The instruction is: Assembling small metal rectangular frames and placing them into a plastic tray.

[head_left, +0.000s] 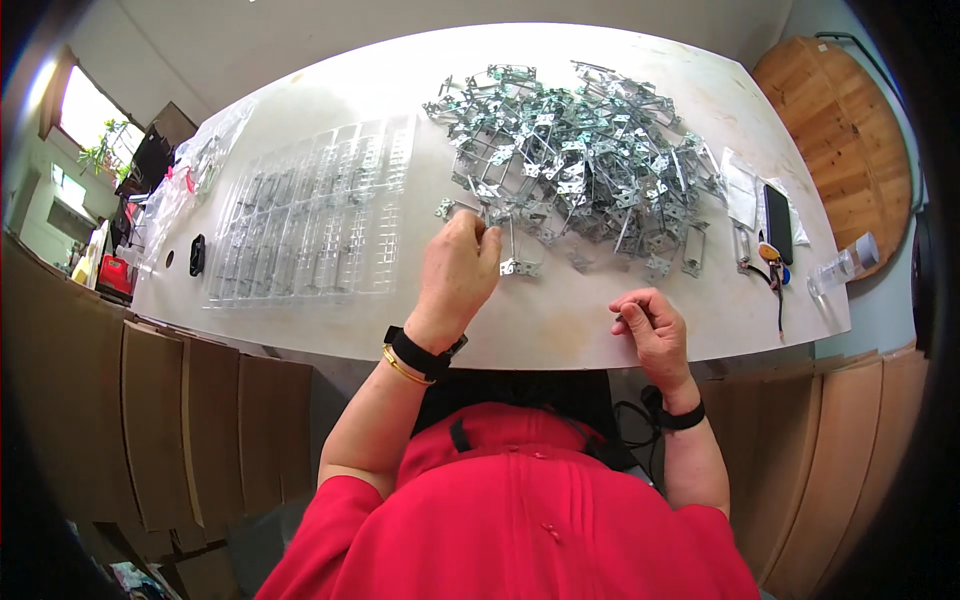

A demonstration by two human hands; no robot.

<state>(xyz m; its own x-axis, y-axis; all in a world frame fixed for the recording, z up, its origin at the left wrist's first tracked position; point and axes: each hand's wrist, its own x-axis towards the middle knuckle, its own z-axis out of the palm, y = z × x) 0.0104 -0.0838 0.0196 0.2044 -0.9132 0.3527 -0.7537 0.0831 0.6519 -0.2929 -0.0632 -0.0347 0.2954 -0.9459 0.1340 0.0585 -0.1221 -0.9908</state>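
My left hand (458, 268) reaches to the near left edge of a heap of silvery metal brackets (585, 150). Its fingers are bent together around a small metal bracket (446, 208), whose ends show beside the fingertips. Just right of these fingers another bracket (518, 267) with a long rod lies toward me. Above the table's front edge, apart from the heap, my right hand (655, 338) has thumb and forefinger pinched. A small dark bit shows between them, too little to name.
Left of the heap lies a clear plastic tray (398, 215) with rows of metal parts. A black object (197, 255) and crumpled clear plastic (215, 140) are farther left. On the right are a phone (777, 215), a keyring (772, 262) and a clear cylindrical container (845, 262) by the white table's edge.
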